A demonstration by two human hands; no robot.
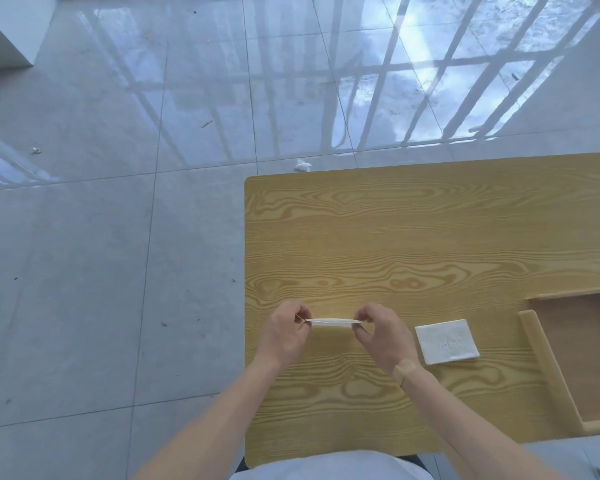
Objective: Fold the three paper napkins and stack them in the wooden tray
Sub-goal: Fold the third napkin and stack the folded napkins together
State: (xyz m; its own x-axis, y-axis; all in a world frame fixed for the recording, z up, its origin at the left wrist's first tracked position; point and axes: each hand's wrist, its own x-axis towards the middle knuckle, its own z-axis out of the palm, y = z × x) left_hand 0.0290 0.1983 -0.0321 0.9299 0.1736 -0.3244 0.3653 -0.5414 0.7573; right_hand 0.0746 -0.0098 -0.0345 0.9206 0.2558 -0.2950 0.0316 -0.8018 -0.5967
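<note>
Napkin (334, 322) edge-on between left hand (284, 336) and right hand (383, 336), above table (395, 237).

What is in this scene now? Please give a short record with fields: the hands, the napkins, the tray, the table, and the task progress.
left hand: left hand pinches one end of the thin white paper napkin, seen edge-on above the table
right hand: right hand pinches the other end
second napkin: square white folded napkin lies flat beside the tray, not in it
tray: shallow wooden tray at the table's right; its visible part holds no napkin
table: light wood-grain table
third napkin: not visible
progress: nothing stacked yet
</note>
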